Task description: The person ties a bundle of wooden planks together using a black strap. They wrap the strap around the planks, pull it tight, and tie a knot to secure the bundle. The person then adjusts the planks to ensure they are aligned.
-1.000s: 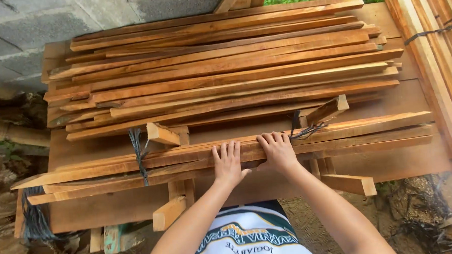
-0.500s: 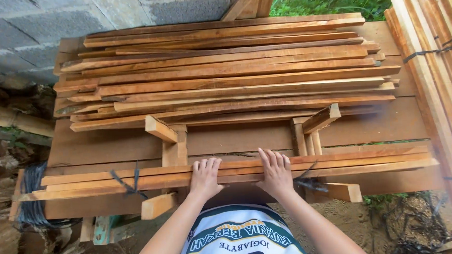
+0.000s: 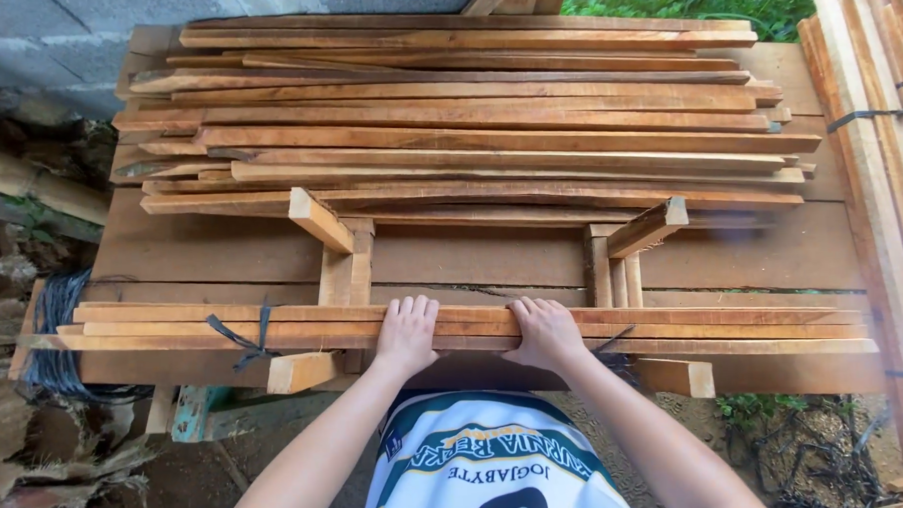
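Outdoor wooden bench (image 3: 221,257) | left hand (image 3: 406,334), right hand (image 3: 544,331): grips closed over tied slat bundle (image 3: 674,321) | black tie (image 3: 244,336)

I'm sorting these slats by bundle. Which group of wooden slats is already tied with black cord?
The tied slat bundle at the near bench edge, under the left hand and right hand. The big slat pile behind lies loose.

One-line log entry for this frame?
left hand: gripping tied slat bundle | right hand: gripping same | bundle: lying across jig on workbench | loose slats: stacked behind
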